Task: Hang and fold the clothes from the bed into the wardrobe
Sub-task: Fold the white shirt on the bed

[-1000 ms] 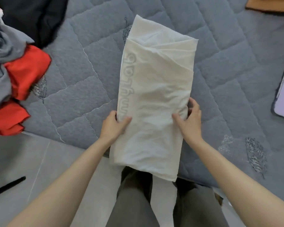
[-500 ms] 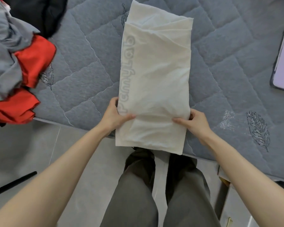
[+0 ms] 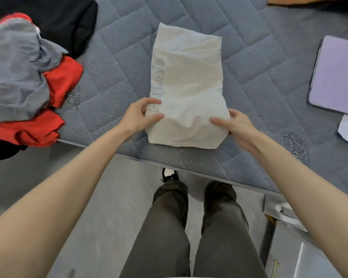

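Folding the white printed cloth garment [image 3: 187, 87] on the grey quilted bed [image 3: 117, 57], left hand [image 3: 138, 116] and right hand [image 3: 239, 125] clamp their grip on its near end, which next needs doubling forward.

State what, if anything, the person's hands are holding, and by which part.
Both hold the folded white garment at its near end: the left hand pinches its left edge, the right hand its right edge, thumbs on top.

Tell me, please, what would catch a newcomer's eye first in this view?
The cream-white folded garment lies mid-frame on the blue-grey quilted mattress, its near end gripped by the left hand and right hand. A bright red crumpled garment sits under grey clothing at the left.
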